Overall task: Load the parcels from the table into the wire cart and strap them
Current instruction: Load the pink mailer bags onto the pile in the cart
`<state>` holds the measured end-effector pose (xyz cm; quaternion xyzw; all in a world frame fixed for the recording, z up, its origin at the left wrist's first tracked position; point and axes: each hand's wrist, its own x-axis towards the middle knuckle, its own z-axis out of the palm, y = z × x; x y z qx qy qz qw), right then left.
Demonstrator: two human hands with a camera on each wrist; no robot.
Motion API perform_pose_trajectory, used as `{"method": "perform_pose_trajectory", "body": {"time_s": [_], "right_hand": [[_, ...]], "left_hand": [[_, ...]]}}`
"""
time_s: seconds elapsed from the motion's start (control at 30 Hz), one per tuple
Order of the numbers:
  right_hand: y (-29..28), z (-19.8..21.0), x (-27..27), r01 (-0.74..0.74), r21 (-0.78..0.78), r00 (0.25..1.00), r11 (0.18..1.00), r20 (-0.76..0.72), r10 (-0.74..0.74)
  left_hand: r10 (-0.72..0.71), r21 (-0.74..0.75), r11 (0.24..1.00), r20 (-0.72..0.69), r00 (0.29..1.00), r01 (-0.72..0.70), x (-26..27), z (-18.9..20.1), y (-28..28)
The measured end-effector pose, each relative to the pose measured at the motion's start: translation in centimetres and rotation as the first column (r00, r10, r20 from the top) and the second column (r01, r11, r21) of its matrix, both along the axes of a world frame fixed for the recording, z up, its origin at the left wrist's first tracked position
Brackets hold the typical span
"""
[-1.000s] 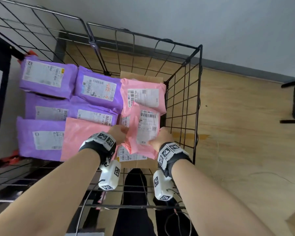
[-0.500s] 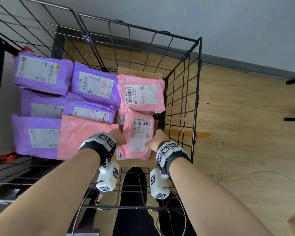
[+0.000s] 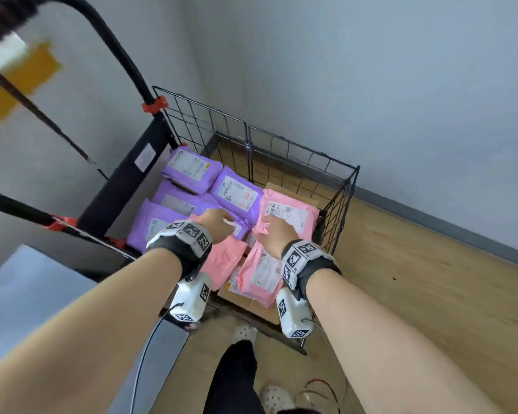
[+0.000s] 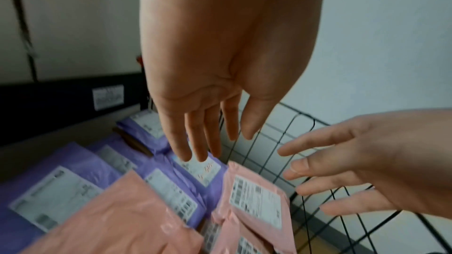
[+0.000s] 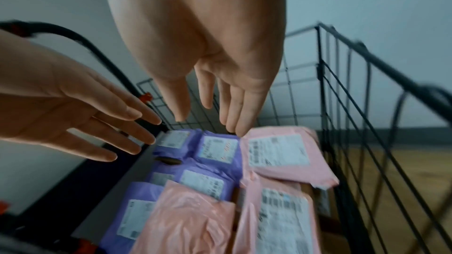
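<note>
The black wire cart [image 3: 353,186] holds several purple parcels [image 3: 191,169] on its left and pink parcels [image 3: 292,211] on its right. A small pink parcel with a white label [image 3: 260,276] lies at the cart's front right, beside a plain pink one [image 3: 222,262]. My left hand [image 3: 219,222] and right hand [image 3: 277,233] hover side by side just above the load. In the wrist views the left hand [image 4: 208,123] and right hand [image 5: 220,94] have straight, spread fingers and hold nothing.
The cart's black handle bar with a red clamp [image 3: 153,104] rises at the left. A grey table edge [image 3: 27,309] lies near left. Flat cardboard [image 3: 251,306] shows under the parcels. Wooden floor [image 3: 416,279] spreads right, with cables [image 3: 320,386] by my feet.
Both hands held the small pink labelled parcel, laid it at the cart's front right and let go. They have lifted with fingers spread, and my head has drawn back.
</note>
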<state>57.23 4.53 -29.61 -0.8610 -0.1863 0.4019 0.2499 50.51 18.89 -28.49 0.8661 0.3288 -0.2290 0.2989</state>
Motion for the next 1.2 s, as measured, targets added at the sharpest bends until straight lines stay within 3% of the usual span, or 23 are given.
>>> {"method": "perform_pose_trajectory", "body": {"time_s": [0.23,0.47,0.6,0.8,0.93,1.03,1.2], "right_hand": [[2.2,10.9,-6.7,-0.379,0.121,0.905,0.917,0.256,0.340],[4.9,18.2,-17.4,-0.661,0.170,0.720,0.731,0.415,0.555],[7.1,20.4,-24.4,-0.770,0.190,0.618,0.610,0.462,0.636],[10.6,21.5,-36.8,-0.877,0.196,0.476,0.438,0.471,0.742],[12.6,21.1,-44.9,-0.903,0.196,0.429,0.381,0.447,0.785],[14.0,20.2,-50.5,-0.904,0.200,0.428,0.378,0.403,0.809],[16.1,17.5,-58.4,-0.863,0.228,0.501,0.450,0.282,0.818]], "left_hand": [[0.220,0.230,0.939,0.164,0.961,-0.255,-11.4,9.8,-1.0],[0.414,0.374,0.796,0.237,0.879,-0.476,-24.7,17.9,-2.1],[0.523,0.404,0.709,0.248,0.815,-0.578,-33.1,20.4,-2.0],[0.685,0.424,0.545,0.272,0.676,-0.723,-46.6,21.7,-1.9],[0.755,0.442,0.454,0.269,0.597,-0.774,-55.6,21.1,-1.5],[0.771,0.464,0.393,0.303,0.560,-0.793,-62.1,20.3,-0.8],[0.850,0.310,0.354,0.288,0.442,-0.882,-71.5,17.4,1.1]]}}
